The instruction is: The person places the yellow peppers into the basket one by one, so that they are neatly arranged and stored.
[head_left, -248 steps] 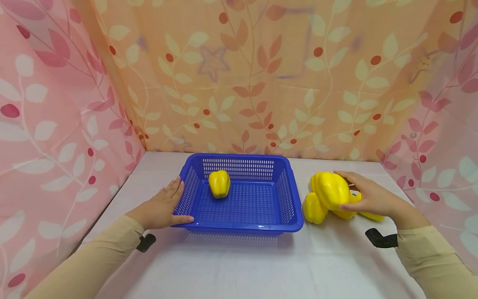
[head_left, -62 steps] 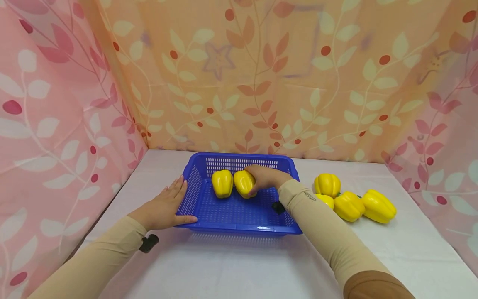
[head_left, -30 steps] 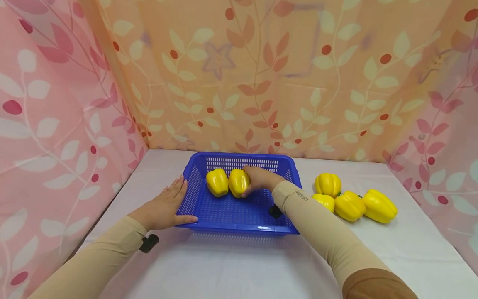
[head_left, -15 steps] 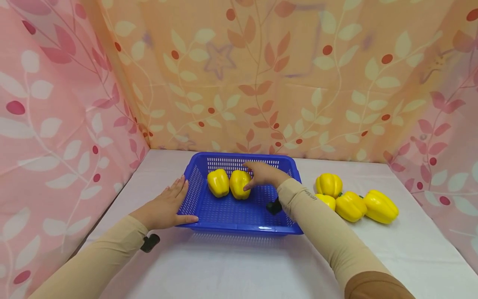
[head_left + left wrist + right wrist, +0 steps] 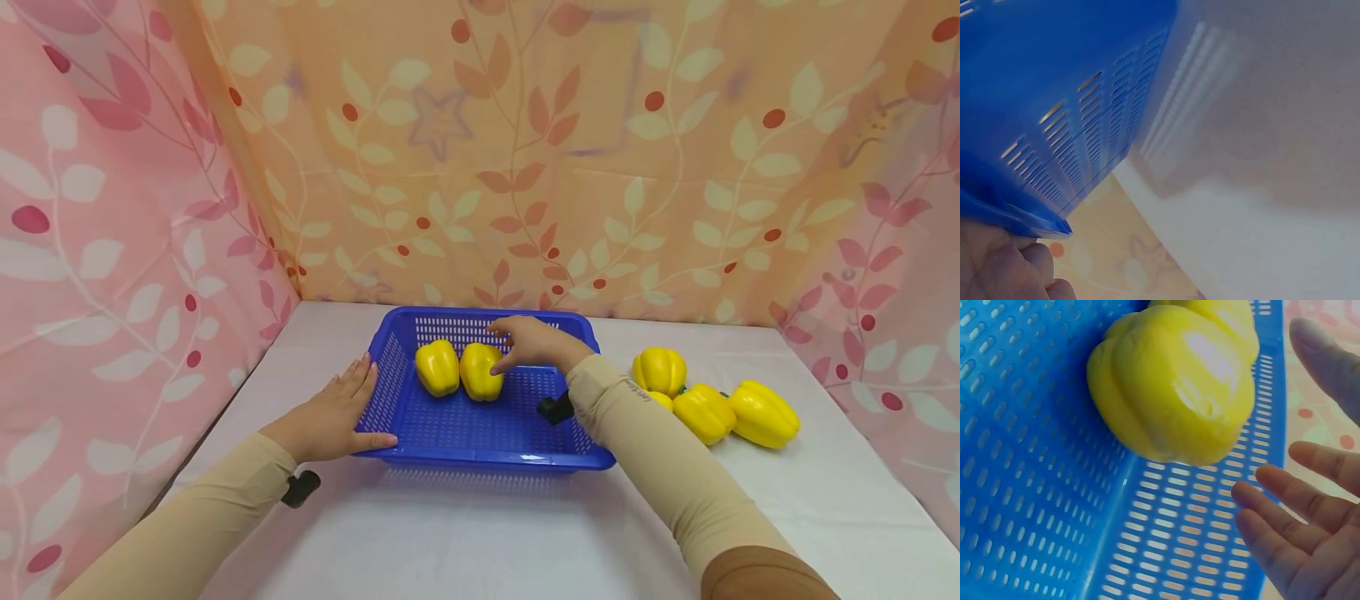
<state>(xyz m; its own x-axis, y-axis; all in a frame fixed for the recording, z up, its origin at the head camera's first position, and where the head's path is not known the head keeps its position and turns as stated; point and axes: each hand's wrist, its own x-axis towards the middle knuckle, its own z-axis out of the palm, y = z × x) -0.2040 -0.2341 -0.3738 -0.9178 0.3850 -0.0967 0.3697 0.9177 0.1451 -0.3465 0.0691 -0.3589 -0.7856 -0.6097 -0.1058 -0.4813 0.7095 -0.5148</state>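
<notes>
Two yellow bell peppers lie side by side in the blue plastic basket point(image 5: 480, 457): the left pepper point(image 5: 437, 367) and the right pepper point(image 5: 481, 372). My right hand point(image 5: 536, 343) hovers just right of the latter, fingers spread, holding nothing. In the right wrist view a gap shows between this right hand point(image 5: 1310, 525) and the near bell pepper point(image 5: 1175, 387). My left hand point(image 5: 326, 417) rests on the basket's left rim, fingers extended, thumb along the front corner. From the left wrist view, part of the left hand point(image 5: 1004, 265) touches the basket's rim.
Several more yellow bell peppers, such as the rightmost pepper point(image 5: 763, 414), lie on the white-covered table point(image 5: 465, 533) right of the basket. One is partly hidden behind my right sleeve point(image 5: 660, 454). Patterned cloth point(image 5: 517, 167) hangs behind and on both sides.
My right hand brought a second bell pepper from the right-hand group into the basket, shifted it left against the first, then let go and rose slightly. The left hand stayed on the rim.
</notes>
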